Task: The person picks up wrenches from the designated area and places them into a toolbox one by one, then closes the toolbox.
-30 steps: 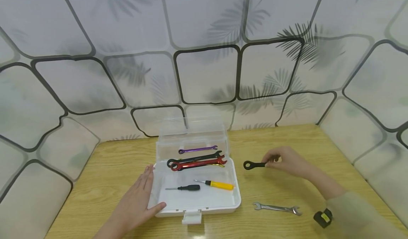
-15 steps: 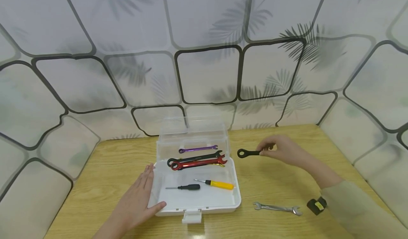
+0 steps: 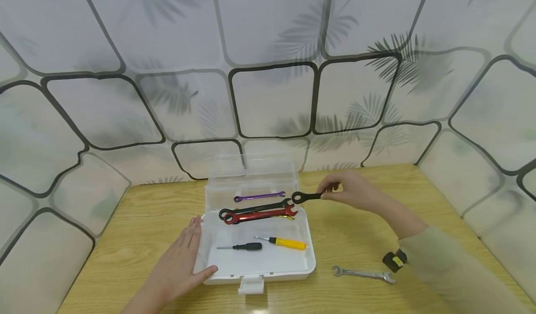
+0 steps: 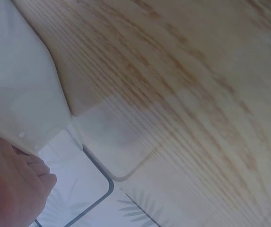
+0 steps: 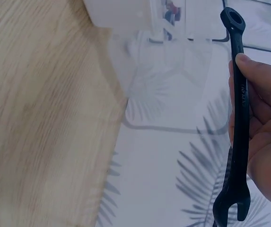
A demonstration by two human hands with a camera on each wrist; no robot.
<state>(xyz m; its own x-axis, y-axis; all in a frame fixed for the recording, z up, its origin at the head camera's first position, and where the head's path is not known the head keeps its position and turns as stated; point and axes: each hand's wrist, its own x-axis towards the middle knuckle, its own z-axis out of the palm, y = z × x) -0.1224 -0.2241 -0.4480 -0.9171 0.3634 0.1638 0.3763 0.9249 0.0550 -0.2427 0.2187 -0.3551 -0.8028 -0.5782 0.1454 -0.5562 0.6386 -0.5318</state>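
Observation:
My right hand (image 3: pixel 351 192) pinches a black combination wrench (image 5: pixel 240 113) at its shank, thumb on one side and fingers behind. In the head view its ring end reaches over the right edge of the white toolbox (image 3: pixel 238 234). My left hand (image 3: pixel 177 260) rests along the toolbox's left side, fingers straight and thumb at the front rim. At the back of the box lie a red wrench (image 3: pixel 259 215), a dark wrench (image 3: pixel 253 209) and a purple wrench (image 3: pixel 259 196), with a yellow one mostly hidden beneath. A black screwdriver (image 3: pixel 251 246) and a yellow-handled screwdriver (image 3: pixel 291 243) lie in front.
The box's clear lid (image 3: pixel 253 167) stands raised at the back, and its white latch (image 3: pixel 251 285) hangs down in front. A silver open-end wrench (image 3: pixel 364 274) lies on the wooden table (image 3: pixel 360 239) to the right. Patterned cloth walls (image 3: pixel 272 100) surround the table.
My right hand has moved left and away from me with the black combination wrench, from above the table to the toolbox's back right corner. My left hand and the box have stayed put.

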